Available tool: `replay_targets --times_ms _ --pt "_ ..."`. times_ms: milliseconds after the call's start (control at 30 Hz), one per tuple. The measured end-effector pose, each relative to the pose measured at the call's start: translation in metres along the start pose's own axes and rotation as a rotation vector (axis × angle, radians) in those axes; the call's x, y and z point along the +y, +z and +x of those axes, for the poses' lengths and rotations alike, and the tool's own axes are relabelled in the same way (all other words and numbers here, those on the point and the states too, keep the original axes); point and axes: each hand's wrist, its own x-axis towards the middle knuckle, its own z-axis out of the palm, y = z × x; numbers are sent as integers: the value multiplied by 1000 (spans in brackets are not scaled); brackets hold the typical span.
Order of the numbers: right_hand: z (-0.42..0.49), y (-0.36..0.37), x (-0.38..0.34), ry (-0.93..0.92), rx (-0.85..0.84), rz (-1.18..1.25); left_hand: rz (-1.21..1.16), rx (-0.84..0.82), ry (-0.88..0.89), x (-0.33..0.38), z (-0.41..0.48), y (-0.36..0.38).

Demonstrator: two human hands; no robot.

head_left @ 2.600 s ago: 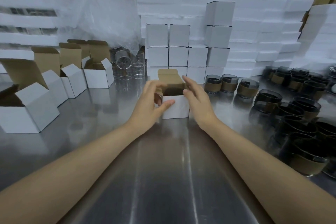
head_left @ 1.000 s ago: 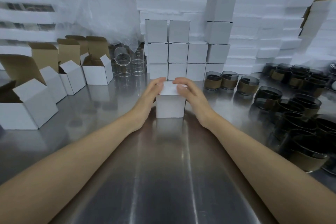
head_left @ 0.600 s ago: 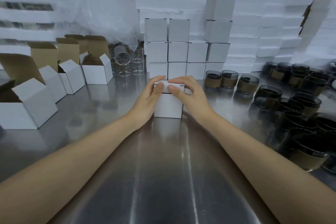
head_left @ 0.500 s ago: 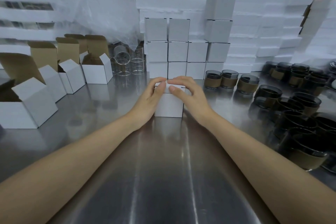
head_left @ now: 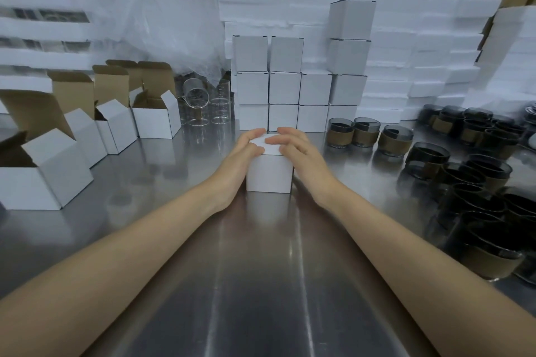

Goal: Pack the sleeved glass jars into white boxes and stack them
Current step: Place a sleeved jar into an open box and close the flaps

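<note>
A closed white box (head_left: 269, 174) stands on the steel table (head_left: 261, 269) in the middle. My left hand (head_left: 242, 158) grips its left side with fingers curled over the lid. My right hand (head_left: 298, 153) holds the right side, fingers lying across the lid. Behind it rises a stack of closed white boxes (head_left: 300, 87), up to four high at the right. Dark glass jars with brown sleeves (head_left: 365, 132) stand in a row to the right, and several more jars (head_left: 470, 182) crowd the right edge.
Open white boxes with brown flaps (head_left: 153, 113) line the left side, the nearest open box (head_left: 40, 180) at the left edge. Clear glass jars (head_left: 207, 107) sit behind them under a plastic bag (head_left: 162, 14). White foam trays (head_left: 420, 52) are piled along the back.
The box's brown lid flap stood open; it is now folded shut. Both hands moved from the box's sides onto its lid and stay there, pressing it.
</note>
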Motion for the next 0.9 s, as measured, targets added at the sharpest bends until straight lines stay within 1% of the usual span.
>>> replay_targets --times_ms 100,200,333,467,533,633,733,800,833,867,900 --pt "-1 -1 2 -11 16 -19 -5 -21 3 0 1 0" --pt "-2 0 5 -21 69 -51 -3 -24 19 -5 3 -2" --pt "-3 -1 10 -28 146 -53 175 -43 96 -14 4 -3" --pt "-3 -4 11 114 287 74 357 -109 70 -21 10 -3" --pt "-1 -6 13 141 342 112 386 -128 79 -25 17 -6" --pt "5 -4 20 135 324 54 289 -88 40 -30 31 -9" --pt "17 -6 30 153 201 -157 169 -38 -22 -28 52 -12" --pt "29 -7 35 175 149 -251 77 60 -21 -28 65 -10" --pt "36 -6 37 178 161 -262 46 124 -7 -28 71 -7" --pt "43 -5 39 180 188 -272 65 190 11 -30 78 -2" --pt "50 -2 42 193 218 -303 162 251 24 -33 85 3"
